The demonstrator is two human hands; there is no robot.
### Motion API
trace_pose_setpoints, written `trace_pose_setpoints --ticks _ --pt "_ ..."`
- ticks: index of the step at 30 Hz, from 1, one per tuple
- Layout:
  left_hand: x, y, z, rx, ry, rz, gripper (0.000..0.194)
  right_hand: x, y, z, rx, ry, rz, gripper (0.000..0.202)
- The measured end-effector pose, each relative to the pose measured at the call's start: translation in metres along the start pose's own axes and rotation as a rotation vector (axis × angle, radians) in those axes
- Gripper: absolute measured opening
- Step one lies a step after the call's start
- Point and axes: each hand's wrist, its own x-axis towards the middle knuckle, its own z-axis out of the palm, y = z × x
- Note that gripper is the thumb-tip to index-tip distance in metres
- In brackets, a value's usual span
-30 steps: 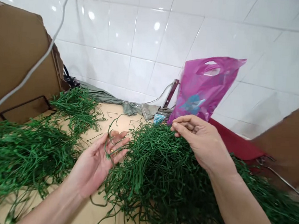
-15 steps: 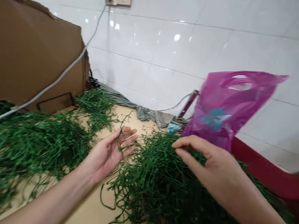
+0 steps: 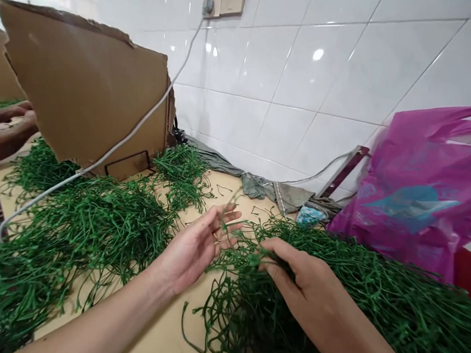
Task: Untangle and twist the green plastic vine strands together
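Note:
My left hand (image 3: 196, 247) is palm up over the bare strip of table, fingers loosely curled. A thin green stem (image 3: 225, 219), blurred, stands between its thumb and fingers. My right hand (image 3: 302, 281) is at the left edge of the right-hand heap of green stems (image 3: 374, 282). Its thumb and forefinger are pinched together on a green stem (image 3: 254, 259) at the heap's edge. The stems are thin and branched, with small knobbed tips; whether they are plant or plastic I cannot tell.
Another heap of green stems (image 3: 107, 226) spreads on the left. Behind it stands a cardboard sheet (image 3: 90, 87), with a grey cable (image 3: 141, 121) running across it. A purple plastic bag (image 3: 424, 187) leans at the right by the tiled wall (image 3: 262, 63). Another person's hands (image 3: 18, 119) show at far left.
The view has swung left, bringing the other person's hands into sight. My right hand has closed in on a stem near my left hand, which still has its stem.

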Motion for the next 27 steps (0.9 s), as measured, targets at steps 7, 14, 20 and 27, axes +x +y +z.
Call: trace_pose_setpoints --ticks 7,14,20,27 --pt "-0.005 0.001 0.003 0.129 -0.032 -0.011 0.011 0.005 0.003 -0.011 0.387 0.040 0.240 0.011" --pt "-0.003 0.008 0.004 0.101 0.113 0.173 0.010 0.011 0.009 -0.009 0.752 0.113 0.386 0.021" --pt "-0.028 0.004 0.012 0.781 0.155 0.904 0.012 0.006 -0.002 -0.005 0.902 0.038 0.404 0.025" --pt "-0.028 -0.017 0.007 1.325 -0.223 0.874 0.044 -0.002 -0.020 -0.014 1.174 -0.148 0.239 0.039"
